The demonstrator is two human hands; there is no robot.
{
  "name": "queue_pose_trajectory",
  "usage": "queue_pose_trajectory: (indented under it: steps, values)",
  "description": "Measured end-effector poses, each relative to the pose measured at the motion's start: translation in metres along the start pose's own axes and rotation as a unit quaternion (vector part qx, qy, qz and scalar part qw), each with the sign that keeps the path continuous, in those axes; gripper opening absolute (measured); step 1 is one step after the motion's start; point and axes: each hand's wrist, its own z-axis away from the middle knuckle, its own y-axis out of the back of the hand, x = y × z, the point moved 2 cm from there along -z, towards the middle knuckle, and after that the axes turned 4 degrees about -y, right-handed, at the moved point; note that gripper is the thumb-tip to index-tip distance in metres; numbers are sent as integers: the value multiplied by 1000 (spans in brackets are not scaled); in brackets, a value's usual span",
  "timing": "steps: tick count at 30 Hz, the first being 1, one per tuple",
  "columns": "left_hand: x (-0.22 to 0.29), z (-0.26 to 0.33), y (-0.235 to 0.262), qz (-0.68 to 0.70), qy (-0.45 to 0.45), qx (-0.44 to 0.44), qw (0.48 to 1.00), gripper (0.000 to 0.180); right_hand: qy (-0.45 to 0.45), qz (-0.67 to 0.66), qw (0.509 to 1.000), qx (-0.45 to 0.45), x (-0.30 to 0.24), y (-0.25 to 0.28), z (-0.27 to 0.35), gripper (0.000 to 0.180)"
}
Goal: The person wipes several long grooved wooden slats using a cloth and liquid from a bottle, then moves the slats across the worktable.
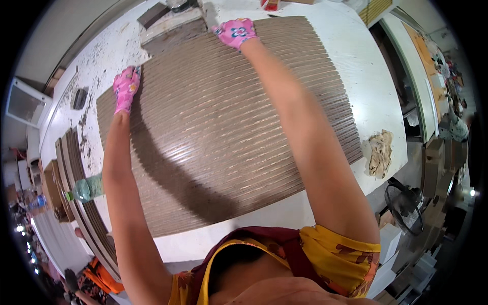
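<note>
A broad panel of narrow brown ribbed strips (218, 132), laid side by side, covers much of the white table in front of me. My left hand (127, 87), in a pink patterned glove, is closed at the panel's far left corner. Farther off, my right hand (236, 33) in a matching glove is closed over the panel's far edge, beside a stack of grey-brown blocks (175, 34). The undersides of both hands are hidden, so what the fingers grip cannot be made out. My left arm casts a dark shadow across the strips.
A crumpled beige cloth (380, 154) lies on the white table (373, 96) at the right. Left of the panel are a small dark block (80, 98), a green-capped bottle (87, 188) and long brown strips (76, 152). A black fan (404, 206) stands beyond the right edge.
</note>
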Motion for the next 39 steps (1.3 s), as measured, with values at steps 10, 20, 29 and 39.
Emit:
queue_pose_trajectory:
  steps: [10,20,29,39]
  values:
    - [41,-1,23,13,4,38,999,35,1,-9,999,33,11,-1,4,51]
    - [48,4,26,-9,3,23,1000,35,2,2,999,41,13,-8,6,51]
    - [42,25,25,-23,8,132,991,53,93,48,978,182,5,-14,31,65]
    - [53,30,10,-101,-67,36,992,57,105,63,985,123,0,-8,54,65]
